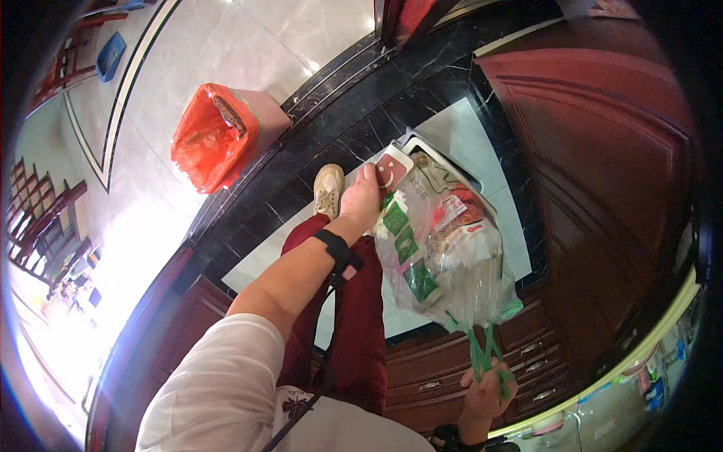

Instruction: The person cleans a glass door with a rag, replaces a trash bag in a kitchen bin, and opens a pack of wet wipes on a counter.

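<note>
A clear plastic bag (452, 265) full of packaging hangs before me, with green-printed wrappers (406, 243) and a red food package (460, 209) showing through it. My right hand (490, 378) grips the green drawstrings (480, 350) at the gathered end. At the bag's other end is a white-rimmed container (446, 155), partly hidden by the plastic. It has a brown panel (392, 168) with a white smiling face, and my left hand (361, 195) is closed at the panel's edge. Whether the bag is still partly inside the container, I cannot tell.
A pink bin (268, 116) with a red liner (203, 141) stands on the pale tiles, left of a dark marble threshold (361, 130). Dark red cabinet doors (599, 141) and drawers (429, 384) enclose the right side. A yellow-edged counter (615, 367) curves below. One shoe (329, 186) shows.
</note>
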`<move>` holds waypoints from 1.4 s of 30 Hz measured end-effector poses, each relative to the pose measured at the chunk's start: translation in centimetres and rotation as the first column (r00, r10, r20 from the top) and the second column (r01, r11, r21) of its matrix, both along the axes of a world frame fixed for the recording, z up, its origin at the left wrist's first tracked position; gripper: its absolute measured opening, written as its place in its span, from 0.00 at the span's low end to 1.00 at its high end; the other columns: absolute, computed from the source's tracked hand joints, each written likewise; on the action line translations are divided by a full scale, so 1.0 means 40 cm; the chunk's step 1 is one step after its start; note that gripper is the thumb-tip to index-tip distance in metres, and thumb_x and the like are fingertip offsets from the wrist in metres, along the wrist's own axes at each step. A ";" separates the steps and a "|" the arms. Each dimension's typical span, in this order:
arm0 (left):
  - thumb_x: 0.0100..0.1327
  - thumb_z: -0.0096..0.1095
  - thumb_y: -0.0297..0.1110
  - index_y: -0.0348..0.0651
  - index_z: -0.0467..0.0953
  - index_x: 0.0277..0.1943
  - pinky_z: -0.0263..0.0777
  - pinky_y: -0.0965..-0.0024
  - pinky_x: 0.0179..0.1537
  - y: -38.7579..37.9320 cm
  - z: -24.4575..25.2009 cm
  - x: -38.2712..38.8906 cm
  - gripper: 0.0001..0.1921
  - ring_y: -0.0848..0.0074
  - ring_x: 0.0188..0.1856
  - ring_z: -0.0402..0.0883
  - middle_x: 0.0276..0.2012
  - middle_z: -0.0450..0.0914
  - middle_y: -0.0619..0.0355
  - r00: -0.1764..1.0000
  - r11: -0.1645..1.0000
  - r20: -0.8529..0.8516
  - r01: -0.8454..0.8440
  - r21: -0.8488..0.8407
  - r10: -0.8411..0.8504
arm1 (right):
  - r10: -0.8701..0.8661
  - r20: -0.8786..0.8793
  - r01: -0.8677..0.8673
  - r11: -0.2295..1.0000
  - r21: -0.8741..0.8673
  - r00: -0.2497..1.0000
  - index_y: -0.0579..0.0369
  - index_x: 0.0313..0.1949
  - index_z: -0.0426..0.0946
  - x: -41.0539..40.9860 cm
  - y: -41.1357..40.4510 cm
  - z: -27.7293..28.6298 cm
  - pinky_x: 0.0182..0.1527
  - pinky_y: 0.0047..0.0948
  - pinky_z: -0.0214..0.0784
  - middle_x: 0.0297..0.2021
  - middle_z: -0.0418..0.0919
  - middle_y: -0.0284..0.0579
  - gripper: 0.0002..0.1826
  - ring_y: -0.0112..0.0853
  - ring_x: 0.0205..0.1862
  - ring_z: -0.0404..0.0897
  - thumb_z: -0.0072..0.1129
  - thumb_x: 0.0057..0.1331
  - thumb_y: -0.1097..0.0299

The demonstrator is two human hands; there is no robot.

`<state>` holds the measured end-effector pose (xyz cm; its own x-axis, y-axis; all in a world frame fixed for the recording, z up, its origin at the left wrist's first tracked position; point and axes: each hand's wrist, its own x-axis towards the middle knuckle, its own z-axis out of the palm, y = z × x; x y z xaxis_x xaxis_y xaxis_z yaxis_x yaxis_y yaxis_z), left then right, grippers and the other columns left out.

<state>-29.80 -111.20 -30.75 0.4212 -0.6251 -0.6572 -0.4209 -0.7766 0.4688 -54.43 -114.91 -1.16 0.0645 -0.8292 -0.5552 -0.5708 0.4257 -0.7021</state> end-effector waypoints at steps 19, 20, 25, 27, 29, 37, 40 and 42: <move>0.53 0.61 0.28 0.36 0.61 0.45 0.71 0.60 0.36 0.165 0.318 0.147 0.19 0.58 0.35 0.78 0.31 0.76 0.45 0.978 0.999 -0.209 0.025 0.033 -0.018 | 0.123 0.509 -0.103 0.992 -0.067 0.852 0.62 0.45 0.70 0.060 0.015 0.280 0.19 0.31 0.67 0.25 0.74 0.50 0.12 0.33 0.18 0.72 0.47 0.61 0.83; 0.52 0.63 0.28 0.37 0.65 0.41 0.70 0.66 0.33 0.185 0.333 0.170 0.16 0.68 0.32 0.78 0.28 0.76 0.52 0.964 0.999 -0.264 0.000 -0.053 -0.014 | 0.104 0.525 -0.086 0.995 -0.057 0.845 0.64 0.43 0.72 0.080 0.020 0.285 0.19 0.30 0.66 0.25 0.75 0.50 0.10 0.33 0.18 0.72 0.48 0.61 0.83; 0.52 0.64 0.25 0.38 0.72 0.39 0.69 0.75 0.37 0.203 0.483 0.246 0.11 0.82 0.34 0.74 0.31 0.76 0.61 0.859 0.978 -0.468 -0.163 0.131 0.206 | 0.208 0.515 -0.239 0.971 -0.007 0.831 0.68 0.34 0.73 0.132 0.010 0.282 0.20 0.29 0.65 0.21 0.74 0.47 0.04 0.31 0.18 0.72 0.49 0.60 0.82; 0.54 0.62 0.24 0.38 0.72 0.41 0.69 0.77 0.39 0.238 0.511 0.265 0.11 0.82 0.35 0.75 0.34 0.77 0.62 0.641 0.914 -0.676 -0.385 0.128 0.365 | 0.415 0.572 -0.454 0.887 -0.082 0.707 0.54 0.55 0.69 0.166 0.001 0.270 0.25 0.30 0.70 0.24 0.77 0.47 0.25 0.32 0.21 0.77 0.53 0.57 0.84; 0.57 0.60 0.22 0.37 0.72 0.45 0.69 0.76 0.42 0.271 0.542 0.294 0.12 0.82 0.38 0.76 0.37 0.78 0.63 0.664 0.924 -0.662 -0.363 0.120 0.347 | 0.513 0.541 -0.524 0.838 -0.151 0.666 0.56 0.55 0.68 0.228 -0.005 0.269 0.25 0.29 0.69 0.24 0.76 0.46 0.25 0.33 0.22 0.76 0.53 0.57 0.84; 0.58 0.56 0.20 0.37 0.71 0.48 0.68 0.77 0.48 0.306 0.710 0.385 0.14 0.82 0.42 0.76 0.41 0.78 0.62 0.499 0.816 -0.760 -0.574 0.070 0.416 | 0.646 0.485 -0.669 0.727 -0.156 0.589 0.60 0.37 0.70 0.436 0.001 0.212 0.26 0.32 0.65 0.24 0.72 0.50 0.08 0.40 0.24 0.74 0.56 0.59 0.75; 0.58 0.54 0.20 0.37 0.70 0.49 0.69 0.76 0.47 0.311 0.759 0.411 0.15 0.81 0.43 0.77 0.42 0.78 0.61 0.449 0.710 -0.759 -0.703 0.025 0.472 | 0.705 0.389 -0.701 0.690 -0.184 0.592 0.62 0.37 0.70 0.514 0.011 0.173 0.27 0.31 0.66 0.24 0.73 0.49 0.05 0.38 0.23 0.74 0.53 0.61 0.75; 0.58 0.54 0.20 0.38 0.70 0.50 0.69 0.76 0.48 0.329 0.766 0.426 0.15 0.81 0.43 0.77 0.43 0.78 0.61 0.429 0.674 -0.765 -0.739 0.009 0.481 | 0.695 0.355 -0.682 0.708 -0.183 0.626 0.62 0.36 0.71 0.561 0.033 0.123 0.27 0.29 0.66 0.24 0.74 0.47 0.04 0.33 0.21 0.74 0.50 0.63 0.76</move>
<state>-12.76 -98.03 -0.13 0.3008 -0.5874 -0.7513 0.6366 -0.4629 0.6169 -31.98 -113.59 3.76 0.8162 -0.4711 -0.3346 -0.3818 -0.0051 -0.9242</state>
